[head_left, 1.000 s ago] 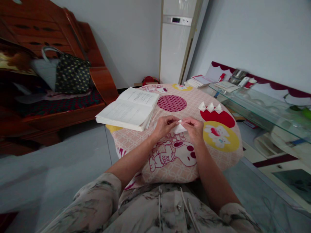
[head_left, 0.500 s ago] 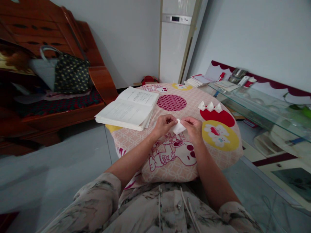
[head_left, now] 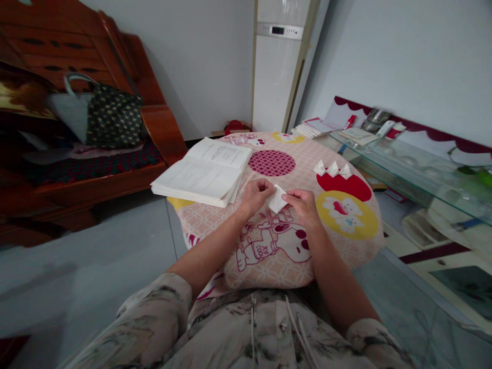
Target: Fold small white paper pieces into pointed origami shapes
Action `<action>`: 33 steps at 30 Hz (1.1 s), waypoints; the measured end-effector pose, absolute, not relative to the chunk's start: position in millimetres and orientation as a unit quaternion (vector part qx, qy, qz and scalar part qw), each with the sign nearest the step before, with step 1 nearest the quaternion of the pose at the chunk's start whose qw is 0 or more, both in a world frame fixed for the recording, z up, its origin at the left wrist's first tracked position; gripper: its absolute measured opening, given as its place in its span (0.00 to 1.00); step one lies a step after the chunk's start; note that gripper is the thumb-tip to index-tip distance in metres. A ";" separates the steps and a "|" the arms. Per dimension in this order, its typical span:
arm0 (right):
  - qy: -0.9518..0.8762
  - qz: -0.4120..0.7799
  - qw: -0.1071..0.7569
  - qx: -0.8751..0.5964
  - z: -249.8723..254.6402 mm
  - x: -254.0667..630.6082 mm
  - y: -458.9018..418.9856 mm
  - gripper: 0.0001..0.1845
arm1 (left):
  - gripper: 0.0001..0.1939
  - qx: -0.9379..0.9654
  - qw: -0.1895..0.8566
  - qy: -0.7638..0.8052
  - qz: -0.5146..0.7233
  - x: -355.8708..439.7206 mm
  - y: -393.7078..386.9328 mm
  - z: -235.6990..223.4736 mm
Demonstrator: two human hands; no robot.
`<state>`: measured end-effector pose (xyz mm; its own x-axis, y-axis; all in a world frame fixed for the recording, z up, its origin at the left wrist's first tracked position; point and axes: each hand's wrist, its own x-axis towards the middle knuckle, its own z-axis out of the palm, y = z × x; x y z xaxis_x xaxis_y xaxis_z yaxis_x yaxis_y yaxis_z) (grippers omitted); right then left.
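A small folded piece of white paper (head_left: 277,200) is held up between my two hands above the patterned tablecloth (head_left: 223,225). My left hand (head_left: 257,197) pinches its upper left edge between thumb and fingers. On the other side, my right hand (head_left: 303,204) grips the right edge with thumb and index finger. Beyond my right hand, three folded white paper shapes (head_left: 333,169) stand in a row with their points up. An open book (head_left: 205,166) with white pages lies left of my left hand.
Along the right runs a glass-topped cabinet (head_left: 423,169) with papers and small items on it. A stack of booklets (head_left: 313,127) sits by the table's far edge. A wooden sofa (head_left: 154,123) with a dark patterned bag (head_left: 113,115) stands to the left.
The folded paper has shifted slightly left and turned, so it now looks like an upright diamond. My right hand has moved to its right edge, and more of the paper shows.
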<state>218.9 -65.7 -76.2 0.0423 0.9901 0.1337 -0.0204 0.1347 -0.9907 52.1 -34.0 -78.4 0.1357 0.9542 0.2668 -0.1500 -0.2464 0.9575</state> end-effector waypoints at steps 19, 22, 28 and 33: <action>-0.575 0.404 0.550 -0.450 -76.2 222.5 -64.4 0.15 | 0.14 0.560 0.546 0.355 0.511 50.8 -31.4 -80.3; -0.592 0.395 0.529 -0.462 -77.7 222.1 -63.0 0.12 | 0.15 0.593 0.537 0.355 0.483 53.4 -32.6 -82.5; -0.533 0.421 0.570 -0.462 -76.4 230.7 -63.7 0.11 | 0.24 0.575 0.582 0.311 0.483 45.3 -34.7 -75.7; -0.466 0.445 0.612 -0.458 -75.2 235.6 -62.2 0.12 | 0.22 0.600 0.592 0.295 0.450 41.8 -40.2 -69.5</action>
